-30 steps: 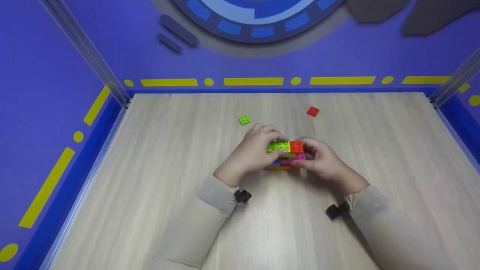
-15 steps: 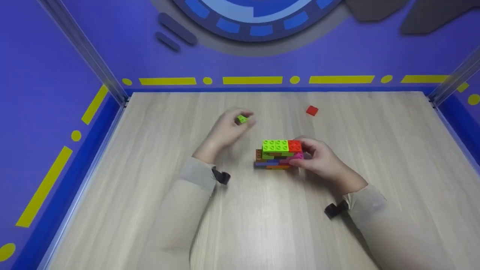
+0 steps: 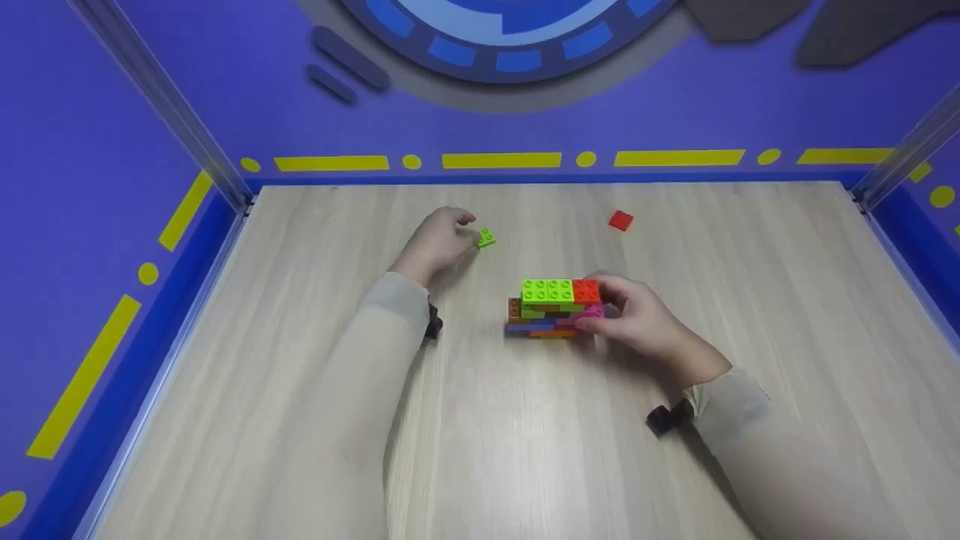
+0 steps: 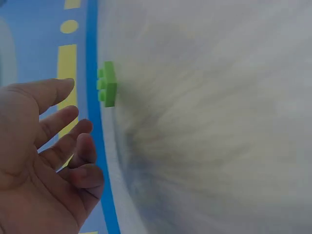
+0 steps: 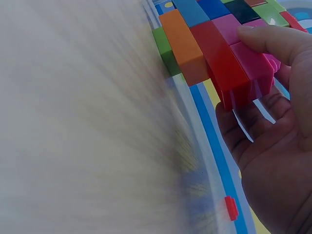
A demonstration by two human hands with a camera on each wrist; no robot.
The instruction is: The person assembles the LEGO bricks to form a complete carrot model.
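Observation:
A multicoloured stack of toy bricks [image 3: 547,307] stands on the table, with two green bricks and a red one along its top row. My right hand [image 3: 645,319] grips its right end, thumb on a pink brick [image 5: 251,61] in the right wrist view and fingers behind. Farther back, my left hand [image 3: 439,240] is beside a small lime-green brick [image 3: 487,238], at its left side. The left wrist view has the left hand [image 4: 48,161] with loosely bent fingers and a gap between them and the green brick [image 4: 110,84].
A flat red brick [image 3: 621,220] lies on the wooden table [image 3: 480,450], toward the back. Behind the table rises a blue wall [image 3: 480,127] with yellow markings, and another blue wall [image 3: 82,195] stands on the left.
My left hand left the top of the stack, reached to the small green brick, and now sits slightly left of it. My right hand keeps its grip on the stack.

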